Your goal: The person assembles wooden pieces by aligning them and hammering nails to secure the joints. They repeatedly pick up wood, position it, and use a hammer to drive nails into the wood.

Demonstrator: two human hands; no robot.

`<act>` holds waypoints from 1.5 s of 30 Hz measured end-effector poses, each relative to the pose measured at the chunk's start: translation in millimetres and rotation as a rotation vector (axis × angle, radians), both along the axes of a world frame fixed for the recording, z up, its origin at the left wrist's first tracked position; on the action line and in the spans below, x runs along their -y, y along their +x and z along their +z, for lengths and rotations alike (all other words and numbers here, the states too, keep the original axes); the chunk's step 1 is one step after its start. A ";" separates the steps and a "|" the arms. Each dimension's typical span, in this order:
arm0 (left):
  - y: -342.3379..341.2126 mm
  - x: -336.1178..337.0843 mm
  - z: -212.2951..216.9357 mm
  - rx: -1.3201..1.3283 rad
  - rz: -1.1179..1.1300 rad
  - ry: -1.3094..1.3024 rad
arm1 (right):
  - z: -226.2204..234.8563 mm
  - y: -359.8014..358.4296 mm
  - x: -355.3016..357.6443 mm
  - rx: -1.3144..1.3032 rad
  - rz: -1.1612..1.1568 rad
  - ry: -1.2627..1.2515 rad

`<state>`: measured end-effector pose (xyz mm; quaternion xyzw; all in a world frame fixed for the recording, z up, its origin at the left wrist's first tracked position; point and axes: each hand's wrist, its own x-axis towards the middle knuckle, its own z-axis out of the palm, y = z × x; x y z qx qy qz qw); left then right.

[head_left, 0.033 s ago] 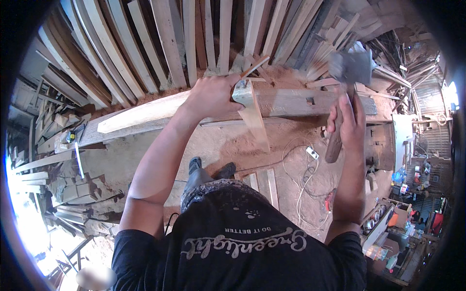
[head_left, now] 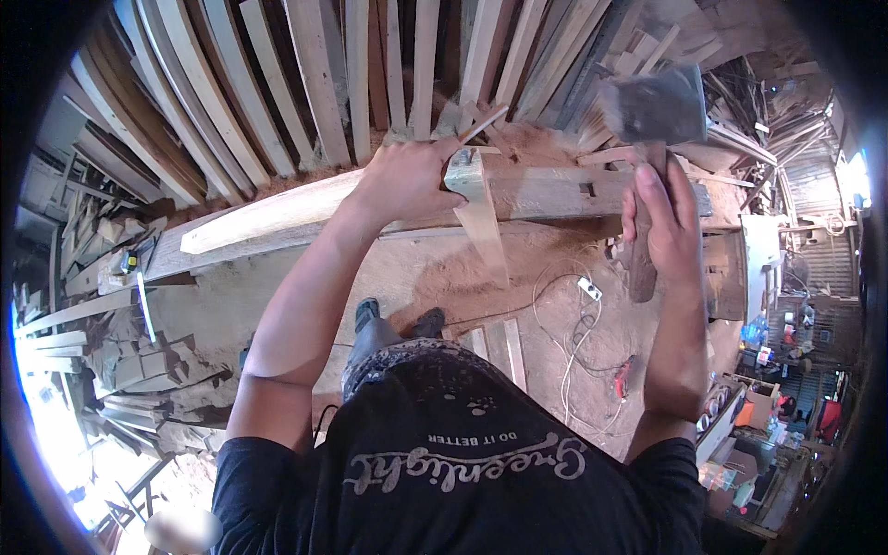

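My left hand [head_left: 407,180] clamps a pale, flat wooden wedge [head_left: 476,208] upright against the long squared timber beam [head_left: 546,190], near its middle, so it stays put for a blow. My right hand [head_left: 661,222] grips the grey-headed hammer [head_left: 661,106] by its handle, head raised and blurred above the beam.

The left hand [head_left: 407,180] is gripping a short wooden wedge [head_left: 476,208] that is standing against the near edge of a long timber beam [head_left: 546,194]; the right hand [head_left: 661,227] is clutching the handle of a mallet [head_left: 661,111], its blurred head hanging above the beam's right end; planks [head_left: 305,83] are leaning behind the beam's far edge; a white cable [head_left: 564,324] is lying on the sawdust floor [head_left: 435,277].
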<state>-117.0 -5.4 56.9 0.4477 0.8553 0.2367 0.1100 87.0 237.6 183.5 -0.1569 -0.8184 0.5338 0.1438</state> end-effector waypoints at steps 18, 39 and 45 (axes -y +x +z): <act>-5.0 5.0 -1.8 -0.019 -0.013 -0.028 | 48.9 -84.5 82.7 0.098 0.296 1.008; -0.3 1.9 0.0 0.004 -0.020 -0.065 | 38.2 -80.3 89.6 0.405 0.245 1.123; 1.3 1.0 -4.5 0.007 -0.004 -0.053 | 39.5 -76.0 85.3 0.064 0.176 1.126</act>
